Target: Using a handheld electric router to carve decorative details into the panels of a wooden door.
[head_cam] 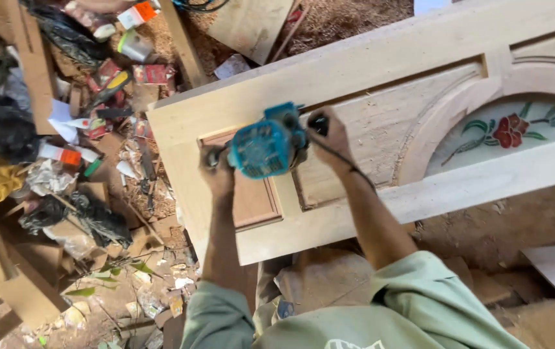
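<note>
Both hands (218, 169) (331, 134) clasp the blue router (266, 147) on the wooden door (355, 71).

Router (266, 147) base hidden, door (368, 77) edge-cropped

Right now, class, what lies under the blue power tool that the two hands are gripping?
The blue power tool, gripped by the left hand and right hand, sits on a pale wooden door, over the strip between two recessed panels. Its body hides the base, any cutter and the wood directly below.
</note>
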